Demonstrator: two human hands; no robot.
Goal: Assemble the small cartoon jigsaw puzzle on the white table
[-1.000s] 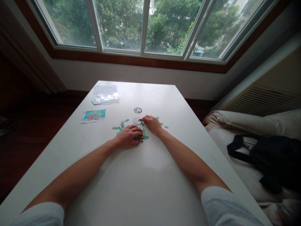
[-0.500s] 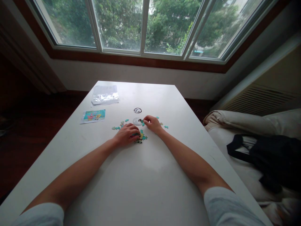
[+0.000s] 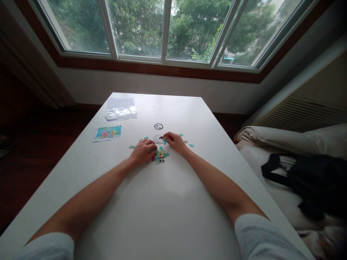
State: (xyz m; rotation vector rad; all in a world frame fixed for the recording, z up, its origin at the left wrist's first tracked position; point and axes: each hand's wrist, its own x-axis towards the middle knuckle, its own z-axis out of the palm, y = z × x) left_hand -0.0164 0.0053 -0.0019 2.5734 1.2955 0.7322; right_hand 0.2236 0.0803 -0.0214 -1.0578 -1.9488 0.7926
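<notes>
A partly joined jigsaw puzzle [image 3: 161,154], with a yellow cartoon figure on turquoise, lies on the white table. My left hand [image 3: 143,150] rests over its left side, fingers bent loosely and covering some pieces. My right hand [image 3: 175,141] is just beyond the puzzle to the right, thumb and fingers pinched on a small turquoise puzzle piece [image 3: 165,141]. Loose puzzle pieces [image 3: 132,147] lie to the left of my left hand, and more loose pieces [image 3: 191,145] lie right of my right hand. A clear round disc [image 3: 157,139] is between the hands.
A round black-and-white item [image 3: 158,126] lies farther back on the table [image 3: 173,202]. To the left are a picture card [image 3: 107,133] and a clear plastic packet with papers [image 3: 121,108]. A sofa with dark cloth [image 3: 317,177] stands at the right.
My left hand has shifted slightly left, uncovering more of the joined puzzle and its yellow figure. My right hand has hardly moved and keeps its pinch.
</notes>
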